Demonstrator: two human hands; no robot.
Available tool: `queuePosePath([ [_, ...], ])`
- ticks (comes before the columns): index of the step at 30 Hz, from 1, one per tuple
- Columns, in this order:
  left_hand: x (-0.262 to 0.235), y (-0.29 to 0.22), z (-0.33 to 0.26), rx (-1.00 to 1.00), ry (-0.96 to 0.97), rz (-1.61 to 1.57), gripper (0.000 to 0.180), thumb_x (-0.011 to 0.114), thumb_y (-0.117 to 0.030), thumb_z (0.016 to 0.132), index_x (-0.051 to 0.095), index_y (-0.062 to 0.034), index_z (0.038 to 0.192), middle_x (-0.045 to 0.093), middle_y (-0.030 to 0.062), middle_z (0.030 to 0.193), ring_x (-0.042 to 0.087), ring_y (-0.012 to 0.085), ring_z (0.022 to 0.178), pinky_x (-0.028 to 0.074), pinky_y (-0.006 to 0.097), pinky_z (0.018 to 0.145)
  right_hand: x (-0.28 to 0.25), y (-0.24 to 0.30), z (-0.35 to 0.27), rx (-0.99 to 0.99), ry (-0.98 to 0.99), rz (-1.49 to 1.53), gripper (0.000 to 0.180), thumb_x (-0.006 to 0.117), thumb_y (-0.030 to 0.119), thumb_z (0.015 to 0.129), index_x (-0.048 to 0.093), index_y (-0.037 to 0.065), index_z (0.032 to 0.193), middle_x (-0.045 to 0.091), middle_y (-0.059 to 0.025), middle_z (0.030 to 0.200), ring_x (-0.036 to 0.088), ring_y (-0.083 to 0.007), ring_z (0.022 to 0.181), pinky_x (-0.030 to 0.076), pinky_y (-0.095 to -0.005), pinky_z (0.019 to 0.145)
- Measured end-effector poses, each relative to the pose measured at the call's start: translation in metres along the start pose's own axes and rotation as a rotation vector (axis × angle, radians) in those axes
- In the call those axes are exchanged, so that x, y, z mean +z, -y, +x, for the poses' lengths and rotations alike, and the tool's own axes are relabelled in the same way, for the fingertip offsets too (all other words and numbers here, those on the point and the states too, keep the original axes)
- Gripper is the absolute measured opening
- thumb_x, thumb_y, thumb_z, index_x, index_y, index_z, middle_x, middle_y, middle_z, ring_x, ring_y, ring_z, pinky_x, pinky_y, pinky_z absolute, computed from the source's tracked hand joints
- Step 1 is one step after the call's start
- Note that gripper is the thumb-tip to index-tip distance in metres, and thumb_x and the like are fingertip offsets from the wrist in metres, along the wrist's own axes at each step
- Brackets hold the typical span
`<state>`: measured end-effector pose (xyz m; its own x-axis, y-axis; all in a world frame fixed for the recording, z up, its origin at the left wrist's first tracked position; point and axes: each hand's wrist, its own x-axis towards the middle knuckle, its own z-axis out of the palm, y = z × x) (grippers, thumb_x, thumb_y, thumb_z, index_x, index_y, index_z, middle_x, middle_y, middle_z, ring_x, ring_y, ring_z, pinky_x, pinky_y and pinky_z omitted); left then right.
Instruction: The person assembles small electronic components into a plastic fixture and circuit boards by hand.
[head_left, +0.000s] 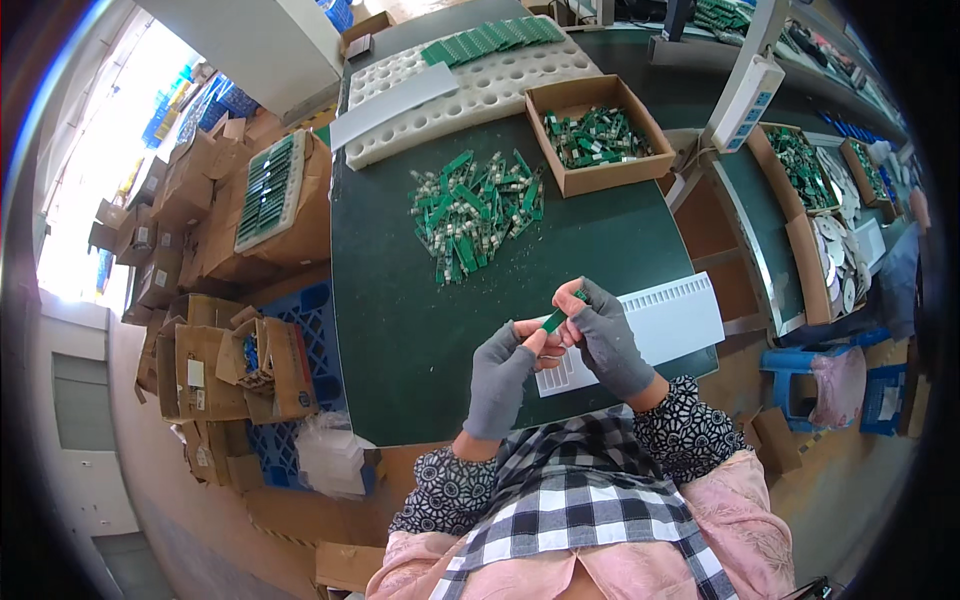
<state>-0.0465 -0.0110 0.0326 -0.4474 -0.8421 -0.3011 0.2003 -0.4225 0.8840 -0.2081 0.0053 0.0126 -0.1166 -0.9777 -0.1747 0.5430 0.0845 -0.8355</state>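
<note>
The left hand (503,368), in a grey fingerless glove, was closed with thumb and fingertips pinching the lower end of a small green board (556,319); the right hand (604,335), gloved alike, pinched its upper end, so the board sat between both hands, above the dark green bench (400,340). Most of the board was covered by fingers, and its detail was too small to make out. Just under the right hand lay a white slotted tray (680,310), partly hidden by the hands. Beyond the hands, well apart, lay a loose pile of boards (475,212), and to its right an open box (597,132) of more. A white foam sheet (470,90) with round holes lay farther off.
</note>
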Motion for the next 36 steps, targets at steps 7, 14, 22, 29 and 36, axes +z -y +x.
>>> queuePosePath([
  [7, -0.026, 0.005, -0.040, 0.151, 0.001, 0.597, 0.011, 0.054, -0.003, 0.096, 0.063, 0.0022, 0.099, 0.070, 0.0109, 0.099, 0.068, 0.0153, 0.088, 0.053, 0.026, 0.075, -0.025, 0.024, -0.012, -0.140, 0.044, -0.340, 0.028, 0.058, 0.029, 0.099, 0.060, 0.004, 0.112, 0.053, 0.0033, 0.070, 0.052, -0.0049, 0.064, 0.042, -0.0213, 0.060],
  [14, -0.011, 0.055, -0.056, 0.649, 0.243, 1.326, 0.016, 0.063, -0.010, 0.087, 0.060, -0.0050, 0.101, 0.067, 0.0110, 0.118, 0.066, 0.0256, 0.107, 0.055, 0.034, 0.076, -0.049, 0.017, -0.015, -0.154, 0.447, -1.225, 0.013, 0.066, 0.019, 0.090, 0.065, 0.008, 0.097, 0.060, -0.0068, 0.073, 0.061, -0.0203, 0.067, 0.048, -0.0324, 0.063],
  [22, -0.012, 0.066, -0.060, 0.678, 0.152, 1.395, 0.012, 0.061, -0.008, 0.086, 0.058, -0.0046, 0.098, 0.067, 0.0098, 0.116, 0.066, 0.0236, 0.110, 0.055, 0.032, 0.077, -0.035, 0.017, -0.012, -0.324, 0.752, -1.583, 0.008, 0.066, 0.017, 0.084, 0.061, 0.010, 0.083, 0.062, -0.0096, 0.074, 0.063, -0.0301, 0.072, 0.050, -0.0413, 0.073],
  [29, -0.008, 0.068, -0.063, 0.731, 0.139, 1.512, 0.010, 0.059, -0.008, 0.087, 0.058, -0.0053, 0.097, 0.067, 0.0099, 0.119, 0.064, 0.0222, 0.114, 0.055, 0.030, 0.079, -0.023, 0.013, -0.007, -0.397, 0.853, -1.733, 0.009, 0.066, 0.012, 0.077, 0.063, 0.006, 0.083, 0.065, -0.0140, 0.073, 0.068, -0.0320, 0.074, 0.054, -0.0414, 0.068],
  [36, -0.006, 0.073, -0.062, 0.747, 0.105, 1.500, 0.008, 0.059, -0.009, 0.088, 0.059, -0.0055, 0.096, 0.068, 0.0093, 0.117, 0.065, 0.0213, 0.113, 0.056, 0.029, 0.077, -0.021, 0.015, -0.010, -0.343, 0.883, -1.644, 0.012, 0.067, 0.011, 0.076, 0.059, 0.004, 0.082, 0.061, -0.0145, 0.066, 0.064, -0.0348, 0.066, 0.051, -0.0410, 0.061],
])
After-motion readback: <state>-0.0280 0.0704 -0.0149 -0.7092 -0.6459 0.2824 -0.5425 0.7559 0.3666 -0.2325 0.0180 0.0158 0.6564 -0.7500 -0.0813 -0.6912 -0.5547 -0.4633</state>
